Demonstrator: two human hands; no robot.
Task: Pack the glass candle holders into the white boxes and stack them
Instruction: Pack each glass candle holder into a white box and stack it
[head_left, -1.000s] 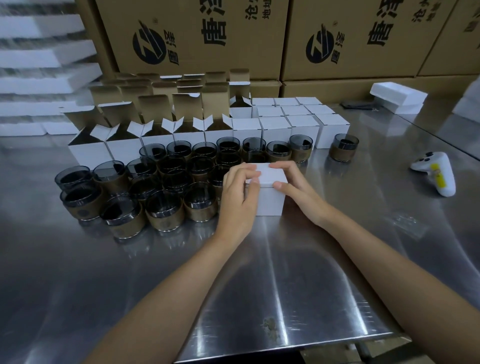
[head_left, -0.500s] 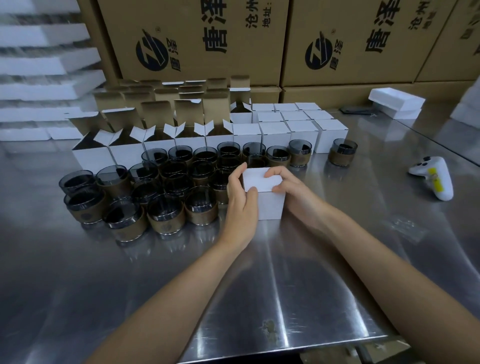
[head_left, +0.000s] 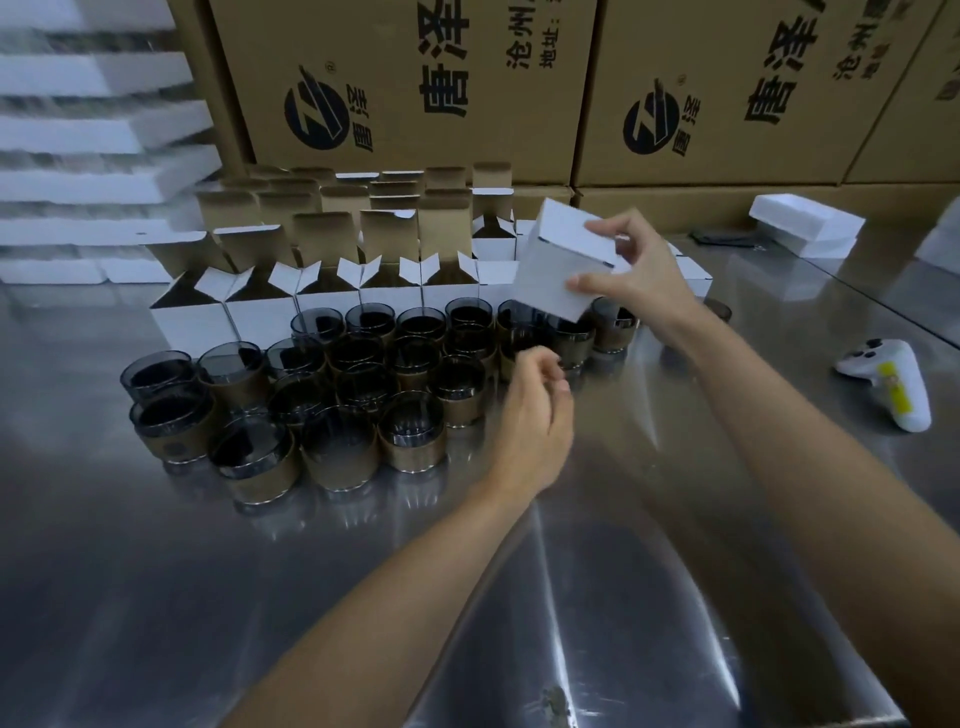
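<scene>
Hovering low over the steel table (head_left: 623, 597), the left hand (head_left: 535, 415) is nearest. Its fingers are loosely curled toward the thumb with nothing in them. It sits just beside the right edge of the glass candle holders (head_left: 358, 400); cannot tell whether it brushes the nearest glass.

The holders are dark smoky glass with a tan band round the lower half. They stand upright on the table in close rows, many touching.

Farther back and higher, the right hand (head_left: 644, 280) grips a closed white box (head_left: 556, 260). The thumb is on the near lower corner and the fingers curl over the top right edge. The box is tilted, clear of the table, above the back row of holders.

A white controller (head_left: 888, 384) with a yellow sticker lies well apart to the right.

Behind the holders stands a row of open white boxes (head_left: 260, 312), flaps up, brown inside. More shut boxes (head_left: 697, 274) are partly hidden behind the right wrist.

At the back are big cardboard cartons (head_left: 415, 78) with black print, and flat white boxes (head_left: 805, 223) at far right.
</scene>
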